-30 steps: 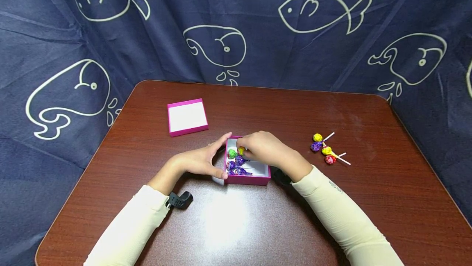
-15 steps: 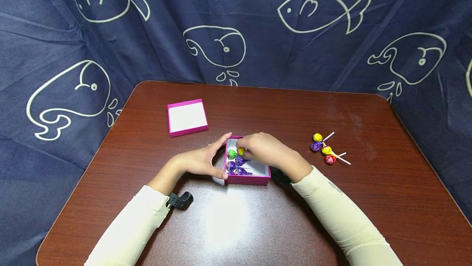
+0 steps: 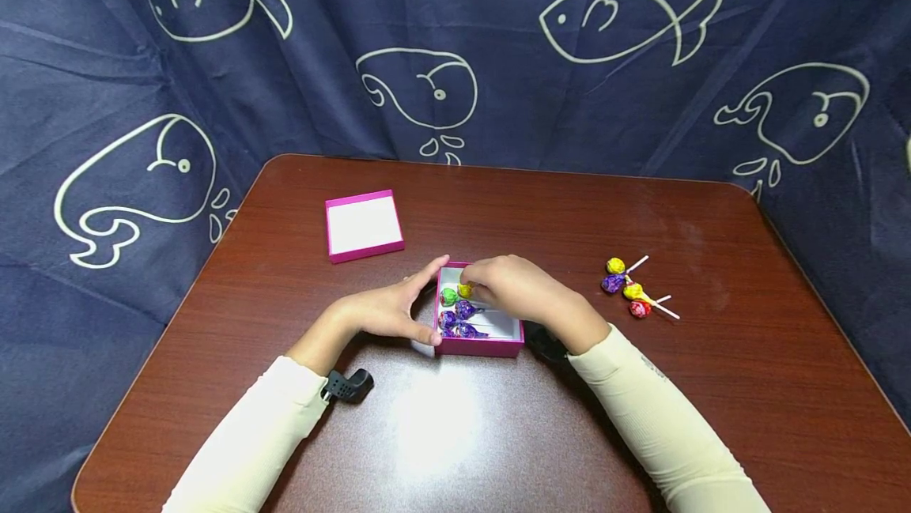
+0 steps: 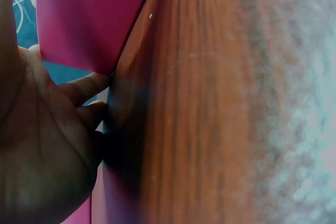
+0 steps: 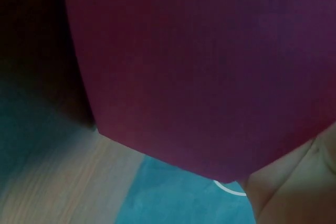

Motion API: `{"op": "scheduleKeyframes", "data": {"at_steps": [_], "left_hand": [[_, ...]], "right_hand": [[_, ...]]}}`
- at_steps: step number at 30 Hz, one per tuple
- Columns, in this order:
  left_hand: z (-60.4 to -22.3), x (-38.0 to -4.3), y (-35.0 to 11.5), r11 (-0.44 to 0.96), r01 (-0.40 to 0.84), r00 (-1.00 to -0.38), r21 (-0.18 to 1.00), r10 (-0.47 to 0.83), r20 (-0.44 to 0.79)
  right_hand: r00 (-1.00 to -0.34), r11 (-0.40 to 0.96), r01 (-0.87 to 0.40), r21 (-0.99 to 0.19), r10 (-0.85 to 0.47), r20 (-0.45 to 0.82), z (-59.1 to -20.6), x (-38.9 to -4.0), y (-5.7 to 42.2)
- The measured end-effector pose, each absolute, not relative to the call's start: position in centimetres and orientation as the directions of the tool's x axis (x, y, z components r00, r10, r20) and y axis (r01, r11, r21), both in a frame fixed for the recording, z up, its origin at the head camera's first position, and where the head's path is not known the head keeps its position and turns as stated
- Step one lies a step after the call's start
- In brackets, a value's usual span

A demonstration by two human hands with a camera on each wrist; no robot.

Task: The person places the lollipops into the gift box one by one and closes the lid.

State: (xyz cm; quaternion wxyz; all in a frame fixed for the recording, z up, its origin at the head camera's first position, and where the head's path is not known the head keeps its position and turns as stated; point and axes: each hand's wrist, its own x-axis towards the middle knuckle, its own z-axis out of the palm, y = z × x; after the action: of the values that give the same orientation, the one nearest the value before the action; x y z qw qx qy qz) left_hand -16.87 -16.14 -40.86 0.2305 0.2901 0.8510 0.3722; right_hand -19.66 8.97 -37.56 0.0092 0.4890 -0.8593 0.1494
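A pink box [image 3: 478, 347] with a white inside stands at the table's middle. My left hand [image 3: 380, 309] holds its left end, thumb at the near corner and forefinger at the far one. In the left wrist view, the box's pink wall [image 4: 94, 14] rises beside that hand [image 4: 44, 124]. Inside the box are a green lollipop [image 3: 448, 297] and several purple lollipops [image 3: 466, 309], heads to the left. My right hand [image 3: 515, 288] reaches in over the far side, curled fingers at a yellow lollipop [image 3: 465, 290]. Its stick and my fingertips are hidden. The right wrist view shows mostly box wall [image 5: 199, 66].
The pink lid [image 3: 365, 226], white side up, lies beyond the box to the left. Several lollipops lie in a loose group at the right, among them a purple one [image 3: 613, 284] and a red one [image 3: 640, 308]. A navy cloth [image 3: 455, 15] hangs behind the wooden table [image 3: 541, 213].
My right hand has shifted slightly to the right within the box, and more of the yellow lollipop's head shows. My left hand keeps its place on the box.
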Motion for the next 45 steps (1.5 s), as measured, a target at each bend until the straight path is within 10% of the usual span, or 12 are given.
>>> {"op": "scheduleKeyframes", "data": {"at_steps": [45], "left_hand": [[-40.67, -16.68, -16.04, 0.536, 0.306, -0.723, 0.786, 0.668, -0.174]], "right_hand": [[-0.493, 0.445, -0.819, -0.363, -0.868, 0.049, -37.06, -19.27, 8.31]]}}
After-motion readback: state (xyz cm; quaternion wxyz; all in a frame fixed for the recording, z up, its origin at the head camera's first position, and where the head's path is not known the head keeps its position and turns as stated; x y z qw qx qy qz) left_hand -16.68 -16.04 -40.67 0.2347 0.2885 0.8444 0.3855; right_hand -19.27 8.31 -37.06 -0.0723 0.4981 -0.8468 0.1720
